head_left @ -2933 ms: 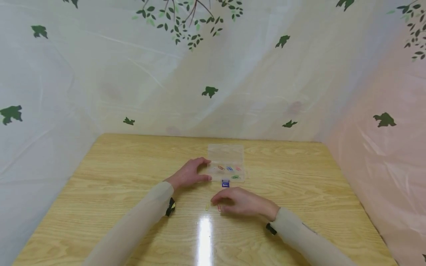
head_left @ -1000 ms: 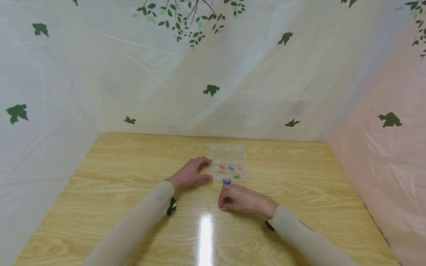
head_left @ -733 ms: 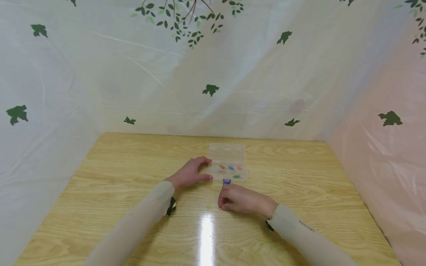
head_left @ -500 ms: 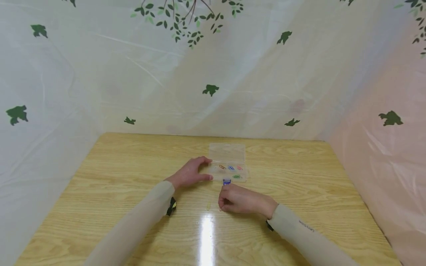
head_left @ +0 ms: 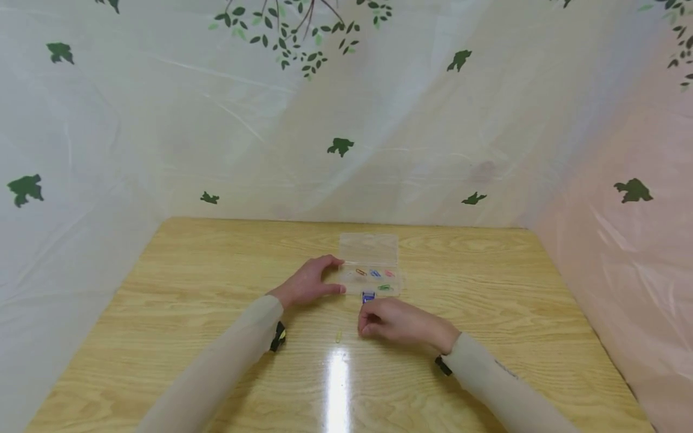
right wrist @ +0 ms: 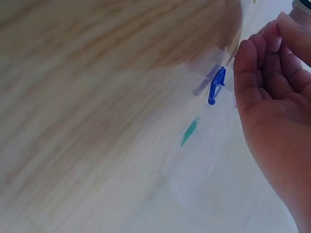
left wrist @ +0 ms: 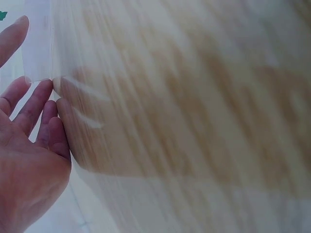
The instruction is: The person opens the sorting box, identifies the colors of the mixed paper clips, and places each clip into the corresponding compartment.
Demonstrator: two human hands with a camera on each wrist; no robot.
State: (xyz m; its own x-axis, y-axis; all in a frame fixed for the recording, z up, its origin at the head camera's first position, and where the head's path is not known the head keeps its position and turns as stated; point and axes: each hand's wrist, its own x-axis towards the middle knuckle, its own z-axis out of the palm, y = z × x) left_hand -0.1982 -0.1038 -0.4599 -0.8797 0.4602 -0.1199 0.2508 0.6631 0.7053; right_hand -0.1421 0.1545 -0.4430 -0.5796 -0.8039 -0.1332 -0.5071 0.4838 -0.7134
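Observation:
An opened clear plastic compartment box point(head_left: 354, 287) lies on the table, its lid point(head_left: 369, 248) folded back. My left hand point(head_left: 307, 281) holds the box's left end, thumb at the front corner and forefinger at the back. Orange-red point(head_left: 361, 272), blue point(head_left: 375, 273) and pink paper clips point(head_left: 389, 273) lie in the back compartments, green ones point(head_left: 385, 287) at front right. A blue latch point(head_left: 368, 297) hangs at the front edge. In front of it my right hand point(head_left: 403, 323) pinches with thumb and forefinger; the red paper clip there is mostly hidden by the fingertips point(right wrist: 279, 25).
A yellow paper clip point(head_left: 338, 337) lies on the wooden table point(head_left: 227, 252), left of the right hand. Whitish sheeting point(head_left: 271, 150) with leaf and bird prints stands behind and at both sides. A light glare streak crosses the table's front.
My right hand came down on the red paper clip, closed thumb and finger on it, and has now risen slightly; the clip's spot on the table is bare. The left hand stays.

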